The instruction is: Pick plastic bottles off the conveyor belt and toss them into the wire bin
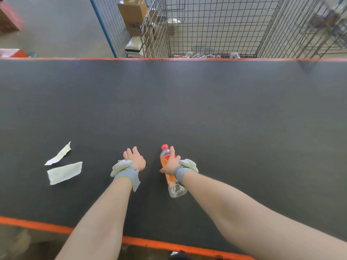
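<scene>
A clear plastic bottle (165,160) with an orange label and a red cap lies over the dark conveyor belt (206,109), cap pointing away from me. My right hand (171,163) is wrapped around its middle. My left hand (134,158) hovers just left of it, fingers apart, holding nothing. Both wrists wear grey straps with white pads. The wire bin (212,27) stands beyond the belt's far edge, with several bottles (234,55) on its floor.
Two torn white paper scraps (64,172) lie on the belt to the left of my hands. Orange strips edge the belt near and far. Cardboard boxes (132,9) are stacked left of the bin behind wire mesh.
</scene>
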